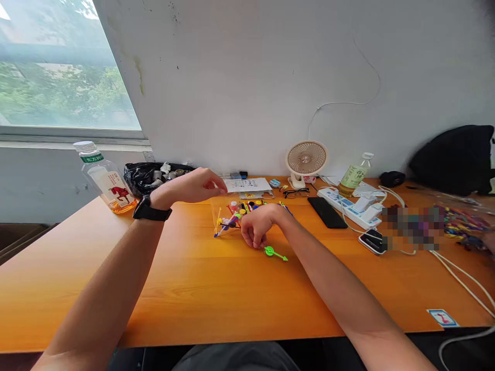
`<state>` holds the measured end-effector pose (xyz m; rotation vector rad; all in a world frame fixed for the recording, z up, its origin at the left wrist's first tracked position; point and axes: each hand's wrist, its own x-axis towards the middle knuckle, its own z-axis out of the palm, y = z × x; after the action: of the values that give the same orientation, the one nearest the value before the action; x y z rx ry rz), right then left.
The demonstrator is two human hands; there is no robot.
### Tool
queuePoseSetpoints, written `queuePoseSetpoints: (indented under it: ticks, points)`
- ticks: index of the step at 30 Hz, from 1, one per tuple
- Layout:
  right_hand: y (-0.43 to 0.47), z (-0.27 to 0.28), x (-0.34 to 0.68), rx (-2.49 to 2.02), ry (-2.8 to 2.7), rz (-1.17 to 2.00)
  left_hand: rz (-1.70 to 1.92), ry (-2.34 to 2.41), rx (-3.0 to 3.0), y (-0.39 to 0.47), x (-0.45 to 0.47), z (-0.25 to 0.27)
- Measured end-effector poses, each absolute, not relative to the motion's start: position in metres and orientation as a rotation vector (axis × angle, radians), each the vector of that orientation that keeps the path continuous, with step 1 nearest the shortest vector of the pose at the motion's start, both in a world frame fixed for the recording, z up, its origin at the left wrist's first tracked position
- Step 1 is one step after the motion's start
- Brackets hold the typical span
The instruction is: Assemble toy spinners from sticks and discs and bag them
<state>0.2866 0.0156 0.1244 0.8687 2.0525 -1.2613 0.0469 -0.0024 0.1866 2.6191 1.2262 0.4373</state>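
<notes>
My left hand (198,184), with a black watch (151,210) on its wrist, is closed with thumb and fingers pinched at the upper edge of a clear plastic bag (215,210). Thin colourful plastic pieces (231,221), in white, blue, yellow, red and black, lie in and around the bag. Beside them my right hand (258,226) points down with its fingers curled together close to the tabletop. Whatever its fingertips hold is hidden. Just right of those fingertips a bright green arrow-shaped piece with a round end (275,253) lies on the table.
A bottle (108,180) stands left, near a black plastic bag (135,178). Behind my hands are papers (249,184), glasses (297,193) and a small fan (307,158). Rightward lie a black phone (328,213), a power strip (350,208), cables and another bottle (352,178).
</notes>
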Motion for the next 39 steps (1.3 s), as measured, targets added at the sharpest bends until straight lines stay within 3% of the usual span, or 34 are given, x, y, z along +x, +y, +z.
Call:
queuePoseSetpoints:
  ticks: [5, 9, 14, 22, 28, 39]
  points:
    - [0.004, 0.175, 0.313, 0.65, 2.564, -1.684, 0.319, 1.198, 2.588, -0.005, 0.045, 0.189]
    - [-0.002, 0.195, 0.318, 1.017, 3.291, -1.841, 0.281, 1.13, 2.599, -0.001, 0.045, 0.188]
    - [0.002, 0.185, 0.3, 1.177, 3.635, -1.623, 0.265, 1.124, 2.615, -0.004, 0.049, 0.189]
    - [-0.01, 0.174, 0.286, 0.905, 3.504, -1.074, 0.247, 1.165, 2.608, -0.013, 0.049, 0.193]
    - [-0.019, 0.179, 0.287, 0.973, 3.343, -0.596, 0.238, 1.175, 2.584, -0.015, 0.051, 0.194]
    - [-0.026, 0.186, 0.295, 1.188, 3.013, -0.497, 0.249, 1.164, 2.581, -0.014, 0.052, 0.193]
